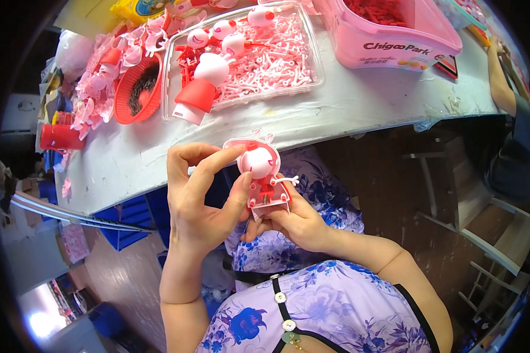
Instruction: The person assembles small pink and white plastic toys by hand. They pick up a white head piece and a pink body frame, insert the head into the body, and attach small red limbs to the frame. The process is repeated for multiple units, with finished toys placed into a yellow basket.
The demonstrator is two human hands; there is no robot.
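Close to me, below the table edge, my right hand [303, 222] holds up the open half-shell of a pink toy figure [280, 196] with ears at its top and a small white arm sticking out to the right. A round white head piece with pink marks [257, 162] sits in its upper part. My left hand [197, 191] pinches that head piece from the left between thumb and index finger. Red parts and a small metal spring-like piece lie inside the lower body. The right fingertips are partly hidden behind the shell.
A clear plastic tray [266, 94] holds many small pink and red parts, several round heads and a red-and-white figure [195, 96]. Left of it stand a red basket [125, 88] of dark small pieces and piled pink shells [94, 88]. A pink tub [347, 35] is at right; another person's arm [500, 82] shows beyond.
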